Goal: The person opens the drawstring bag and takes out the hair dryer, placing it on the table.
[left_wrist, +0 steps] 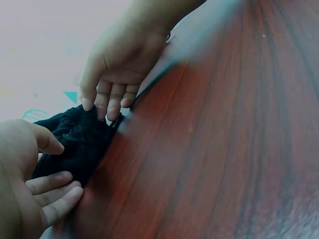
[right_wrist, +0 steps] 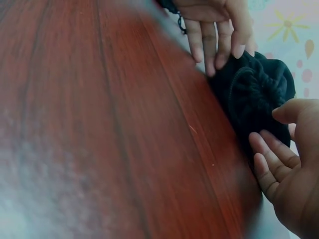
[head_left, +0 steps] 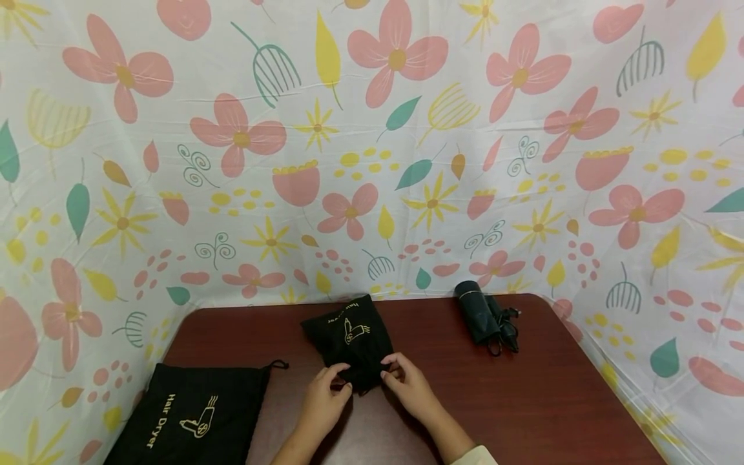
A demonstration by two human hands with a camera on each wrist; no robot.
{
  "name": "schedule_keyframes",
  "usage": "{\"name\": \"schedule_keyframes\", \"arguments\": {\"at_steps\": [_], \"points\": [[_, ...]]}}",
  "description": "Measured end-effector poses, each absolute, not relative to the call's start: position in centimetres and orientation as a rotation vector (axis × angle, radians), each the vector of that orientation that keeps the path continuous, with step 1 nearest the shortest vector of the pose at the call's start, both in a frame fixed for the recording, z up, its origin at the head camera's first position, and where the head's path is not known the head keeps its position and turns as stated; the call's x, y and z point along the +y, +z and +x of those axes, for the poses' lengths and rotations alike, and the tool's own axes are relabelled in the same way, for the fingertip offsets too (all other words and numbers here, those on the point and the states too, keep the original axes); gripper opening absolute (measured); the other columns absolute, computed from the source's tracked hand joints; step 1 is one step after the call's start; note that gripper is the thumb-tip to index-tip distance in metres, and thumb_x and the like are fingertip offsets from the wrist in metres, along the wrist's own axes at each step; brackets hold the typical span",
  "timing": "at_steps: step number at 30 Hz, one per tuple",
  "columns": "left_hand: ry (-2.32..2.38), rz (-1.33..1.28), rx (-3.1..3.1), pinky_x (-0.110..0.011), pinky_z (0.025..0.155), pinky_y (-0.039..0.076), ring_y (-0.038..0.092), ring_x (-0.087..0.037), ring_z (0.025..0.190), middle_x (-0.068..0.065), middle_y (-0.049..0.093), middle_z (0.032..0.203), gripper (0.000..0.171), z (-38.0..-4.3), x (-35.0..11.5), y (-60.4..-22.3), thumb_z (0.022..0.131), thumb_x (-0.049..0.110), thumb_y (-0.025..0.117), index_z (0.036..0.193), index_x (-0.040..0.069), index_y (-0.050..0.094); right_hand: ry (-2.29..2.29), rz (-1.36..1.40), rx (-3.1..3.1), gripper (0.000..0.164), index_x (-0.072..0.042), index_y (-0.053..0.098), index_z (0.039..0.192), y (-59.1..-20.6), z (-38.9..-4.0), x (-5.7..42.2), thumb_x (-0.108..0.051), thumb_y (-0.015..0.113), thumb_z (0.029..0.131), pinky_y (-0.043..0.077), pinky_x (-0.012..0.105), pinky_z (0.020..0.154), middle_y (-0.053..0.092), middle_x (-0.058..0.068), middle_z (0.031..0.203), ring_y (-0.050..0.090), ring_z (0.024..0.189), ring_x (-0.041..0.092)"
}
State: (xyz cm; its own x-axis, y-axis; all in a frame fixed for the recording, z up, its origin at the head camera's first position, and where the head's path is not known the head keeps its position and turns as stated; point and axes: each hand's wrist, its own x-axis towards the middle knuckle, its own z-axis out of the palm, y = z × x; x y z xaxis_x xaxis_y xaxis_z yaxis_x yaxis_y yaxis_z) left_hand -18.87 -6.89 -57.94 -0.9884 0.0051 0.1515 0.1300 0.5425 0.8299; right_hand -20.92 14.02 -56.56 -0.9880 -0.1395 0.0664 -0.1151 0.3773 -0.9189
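Note:
A small black drawstring pouch (head_left: 352, 342), printed with a gold hair dryer picture and lettering, lies in the middle of the table. Its mouth faces me, drawn into tight folds in the right wrist view. On its left side my left hand (head_left: 323, 400) touches the gathered end, thumb and fingers apart. My right hand (head_left: 414, 392) is at the opposite side, fingertips against the cloth. Both hands show loosely bent fingers in the wrist views, with the bunched fabric (right_wrist: 259, 94) between them. Whatever the pouch contains is hidden.
A larger black drawstring bag (head_left: 197, 413) marked "Hair Dryer" lies flat at the front left, its cord loop (head_left: 280, 365) sticking out. Toward the back right rests a dark folded hair dryer (head_left: 479, 313) with a bundled cable (head_left: 509, 329). Flower-printed cloth (head_left: 372, 161) surrounds the reddish-brown table (head_left: 558, 387).

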Motion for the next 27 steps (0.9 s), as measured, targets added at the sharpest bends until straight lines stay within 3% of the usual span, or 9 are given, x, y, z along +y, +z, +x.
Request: {"name": "schedule_keyframes", "arguments": {"at_steps": [9, 16, 27], "points": [[-1.45, -0.104, -2.667, -0.017, 0.066, 0.054, 0.066, -0.001, 0.072, -0.007, 0.066, 0.112, 0.037, -19.3, -6.8, -58.0, 0.089, 0.014, 0.072, 0.126, 0.018, 0.068, -1.775, -0.226, 2.585, 0.018, -0.013, 0.062, 0.109, -58.7, -21.3, 14.2, -0.01, 0.07, 0.093, 0.049, 0.019, 0.066, 0.063, 0.009, 0.094, 0.062, 0.076, 0.009], [-1.421, -0.152, -2.688, -0.018, 0.063, 0.051, 0.058, 0.001, 0.069, -0.005, 0.063, 0.108, 0.04, -20.0, -6.8, -58.0, 0.091, 0.011, 0.07, 0.131, 0.016, 0.067, -1.776, -0.288, 2.585, 0.015, -0.014, 0.061, 0.108, -59.2, -21.5, 14.4, -0.017, 0.069, 0.095, 0.05, 0.02, 0.066, 0.065, 0.005, 0.086, 0.061, 0.072, 0.006], [-1.282, -0.167, -2.708, -0.026, 0.074, 0.047, 0.056, -0.009, 0.087, 0.002, 0.059, 0.102, 0.039, -21.4, -6.3, -58.3, 0.094, 0.022, 0.068, 0.133, 0.02, 0.067, -1.847, -0.211, 2.604, 0.02, -0.014, 0.061, 0.11, -59.4, -21.2, 13.5, -0.011, 0.07, 0.093, 0.05, 0.019, 0.066, 0.067, 0.006, 0.085, 0.06, 0.071, 0.006]]}}
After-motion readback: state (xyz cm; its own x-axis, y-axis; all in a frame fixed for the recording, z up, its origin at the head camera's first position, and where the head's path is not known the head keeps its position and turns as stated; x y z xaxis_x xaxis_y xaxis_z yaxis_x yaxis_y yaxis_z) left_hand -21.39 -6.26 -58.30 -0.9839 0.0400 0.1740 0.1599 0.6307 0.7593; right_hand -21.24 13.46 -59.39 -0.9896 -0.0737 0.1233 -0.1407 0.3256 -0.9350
